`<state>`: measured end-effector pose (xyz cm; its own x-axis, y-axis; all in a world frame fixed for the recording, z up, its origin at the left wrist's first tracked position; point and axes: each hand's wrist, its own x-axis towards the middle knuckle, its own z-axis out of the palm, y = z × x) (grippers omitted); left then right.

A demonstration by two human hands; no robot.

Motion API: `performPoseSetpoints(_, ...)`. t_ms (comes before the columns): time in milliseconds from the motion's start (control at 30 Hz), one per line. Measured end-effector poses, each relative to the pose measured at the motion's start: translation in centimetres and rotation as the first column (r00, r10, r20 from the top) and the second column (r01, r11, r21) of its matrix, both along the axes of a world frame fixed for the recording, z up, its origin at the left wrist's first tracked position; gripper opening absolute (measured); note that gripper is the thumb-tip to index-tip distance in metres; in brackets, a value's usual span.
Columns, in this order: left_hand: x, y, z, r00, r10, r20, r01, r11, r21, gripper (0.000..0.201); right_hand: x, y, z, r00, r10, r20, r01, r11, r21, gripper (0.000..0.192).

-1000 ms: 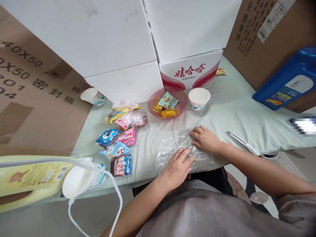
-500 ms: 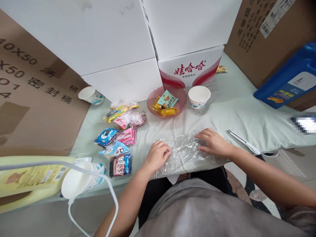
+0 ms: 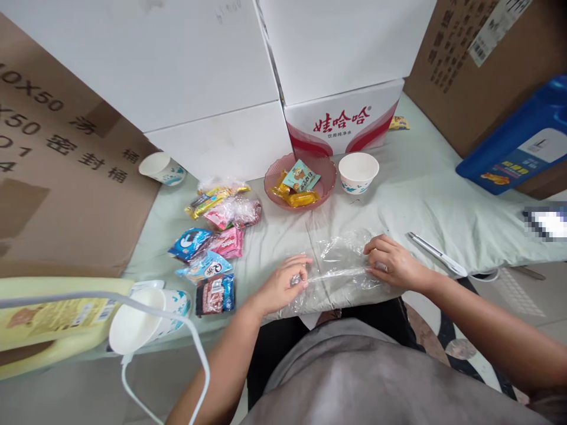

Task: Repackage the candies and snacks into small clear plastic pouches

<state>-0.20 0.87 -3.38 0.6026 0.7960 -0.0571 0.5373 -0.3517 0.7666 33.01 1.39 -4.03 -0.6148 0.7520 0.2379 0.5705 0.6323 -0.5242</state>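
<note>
Left hand [image 3: 283, 284]: fingertips pinched on the left edge of the plastic bag [image 3: 339, 268].
Right hand [image 3: 392, 263]: fingers curled, gripping the bag's right edge.
Bag: on the cloth [image 3: 416, 195], stretched between both hands.
Handling: likely light, limp, slippery; best held by edges.
Nearby: snack packets [image 3: 212, 242], pink dish [image 3: 323, 177].

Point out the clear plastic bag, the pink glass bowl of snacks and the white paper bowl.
clear plastic bag [image 3: 339, 265], head view, crinkled middle between the hands
pink glass bowl [image 3: 328, 171], head view, right rim
white paper bowl [image 3: 358, 166], head view, inside
</note>
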Motion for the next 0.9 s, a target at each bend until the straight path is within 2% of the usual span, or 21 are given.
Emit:
performPoseSetpoints(67, 0.2, -0.3, 0.0, 0.996, -0.035, -0.077, 0.038, 0.999, 0.039, 0.008, 0.5, -0.9, 0.8, 0.999, 0.022, -0.032, -0.023, 1.0, -0.021, 0.009)
performPoseSetpoints(167, 0.7, -0.9, 0.1, 0.979, -0.076, -0.187, 0.089, 0.994, 0.059, 0.006, 0.8, -2.8, 2.4, 0.993, 0.097, -0.067, -0.105, 0.985, -0.14, 0.011)
performPoseSetpoints(267, 0.9, -1.5, 0.6, 0.966, -0.101, -0.237, 0.121, 0.99, 0.069, 0.006, 0.9, -4.6, 4.2, 0.979, 0.16, -0.128, -0.193, 0.933, -0.302, 0.016)
performPoseSetpoints(333, 0.8, -1.7, 1.5, 0.975, -0.115, -0.189, 0.13, 0.989, 0.071, 0.007, 1.0, -5.5, 5.1, 0.973, 0.157, -0.169, -0.214, 0.888, -0.407, 0.015)
performPoseSetpoints(400, 0.6, -1.6, 2.4, 0.988, -0.133, -0.079, 0.133, 0.991, -0.003, 0.006, 1.2, -5.8, 5.3, 0.975, 0.084, -0.205, -0.177, 0.851, -0.494, 0.013)
performPoseSetpoints(467, 0.5, -1.2, 2.9, 0.995, -0.095, 0.027, 0.097, 0.986, -0.135, 0.005, 1.2, -5.5, 4.7, 0.965, -0.073, -0.251, -0.083, 0.824, -0.561, 0.012)
performPoseSetpoints(533, 0.5, -0.6, 2.7, 0.997, 0.024, 0.067, -0.008, 0.973, -0.231, 0.004, 1.0, -4.6, 3.3, 0.92, -0.275, -0.28, 0.04, 0.777, -0.628, 0.017)
performPoseSetpoints(600, 0.7, 0.1, 1.6, 0.98, 0.188, 0.068, -0.163, 0.95, -0.267, 0.005, 0.6, -3.7, 1.5, 0.86, -0.452, -0.237, 0.191, 0.715, -0.672, 0.022)
performPoseSetpoints(667, 1.1, 0.6, 0.0, 0.942, 0.332, 0.054, -0.306, 0.912, -0.272, 0.006, 0.1, -2.9, -0.4, 0.819, -0.561, -0.117, 0.378, 0.682, -0.625, 0.024)
performPoseSetpoints(733, 1.5, 0.9, -1.5, 0.904, 0.426, 0.021, -0.409, 0.881, -0.239, 0.013, -0.3, -2.5, -1.8, 0.789, -0.614, 0.003, 0.545, 0.699, -0.463, 0.027)
performPoseSetpoints(833, 1.9, 0.9, -2.8, 0.87, 0.491, -0.043, -0.493, 0.862, -0.116, 0.023, -0.5, -2.7, -2.9, 0.766, -0.641, 0.047, 0.635, 0.744, -0.209, 0.032)
performPoseSetpoints(900, 2.1, 0.7, -3.1, 0.86, 0.504, -0.077, -0.507, 0.862, -0.024, 0.026, -0.6, -2.9, -3.2, 0.759, -0.65, 0.027, 0.648, 0.751, -0.125, 0.032)
